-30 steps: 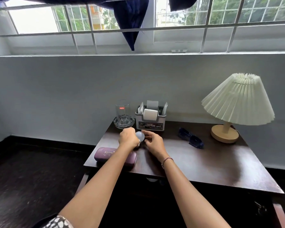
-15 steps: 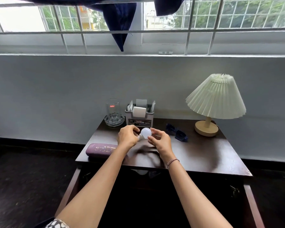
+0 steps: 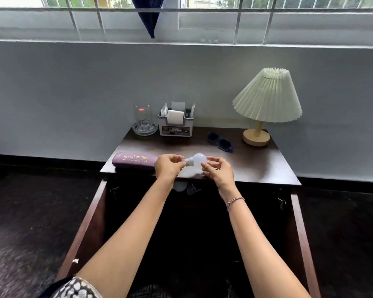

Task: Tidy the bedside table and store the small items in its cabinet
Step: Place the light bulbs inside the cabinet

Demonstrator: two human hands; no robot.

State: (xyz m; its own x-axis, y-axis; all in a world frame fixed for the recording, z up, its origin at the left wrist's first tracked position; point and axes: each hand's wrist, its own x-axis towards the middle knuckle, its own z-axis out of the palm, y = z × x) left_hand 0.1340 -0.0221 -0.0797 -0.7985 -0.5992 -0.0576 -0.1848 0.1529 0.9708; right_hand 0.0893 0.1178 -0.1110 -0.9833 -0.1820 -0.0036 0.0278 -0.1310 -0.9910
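A white light bulb (image 3: 198, 159) lies sideways in the air just above the front edge of the dark bedside table (image 3: 256, 168). My left hand (image 3: 169, 167) pinches its base. Fingertips of my right hand (image 3: 218, 169) hold the round glass end. To the left on the table lies a purple glasses case (image 3: 134, 161). Blue sunglasses (image 3: 221, 141) sit further back, to the right. Below the tabletop the cabinet (image 3: 192, 222) stands open, dark inside, with a few small items (image 3: 185, 188) dimly visible under the top.
At the back of the table stand a glass in a glass ashtray (image 3: 143, 123), a white organiser box (image 3: 176, 123) with papers, and a pleated lamp (image 3: 265, 104) at the right. The cabinet doors (image 3: 299, 233) swing out on both sides. A grey wall rises behind.
Both hands lifted the bulb off the tabletop and drew it back toward the front edge. The view has pulled back and tilted down, showing the open cabinet.
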